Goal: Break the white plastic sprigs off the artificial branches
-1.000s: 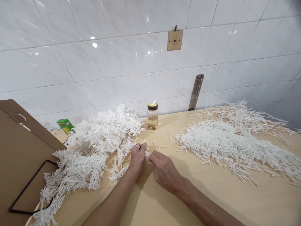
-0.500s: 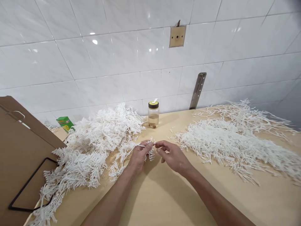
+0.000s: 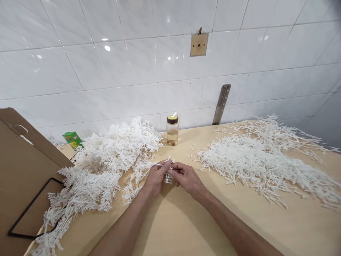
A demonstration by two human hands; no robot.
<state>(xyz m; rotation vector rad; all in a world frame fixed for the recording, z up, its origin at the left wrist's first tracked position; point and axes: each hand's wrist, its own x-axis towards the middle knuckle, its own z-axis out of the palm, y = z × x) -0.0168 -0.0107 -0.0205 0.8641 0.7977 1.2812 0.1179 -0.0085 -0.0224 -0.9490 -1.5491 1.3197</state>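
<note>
My left hand (image 3: 157, 175) pinches a thin white branched strand (image 3: 168, 177) between thumb and fingers near the middle of the table. Close against it, my right hand (image 3: 186, 176) has thumb and forefinger pressed together on the same white piece. Small branches stick out above and below the fingertips. A length of the strand runs left from my left hand toward a big heap of white branched strands (image 3: 122, 145). On the right lies a flatter pile of white pieces (image 3: 250, 156). Exactly where the right fingertips grip is partly hidden.
A jar with a yellow and brown lid (image 3: 172, 131) stands behind my hands by the tiled wall. At left are a cardboard box (image 3: 29, 170), a black wire frame (image 3: 32, 208) and a green box (image 3: 72, 140). A metal bracket (image 3: 222, 105) leans at the wall.
My right hand has moved left and closed its fingers on the white piece beside my left hand. The view has shifted slightly.
</note>
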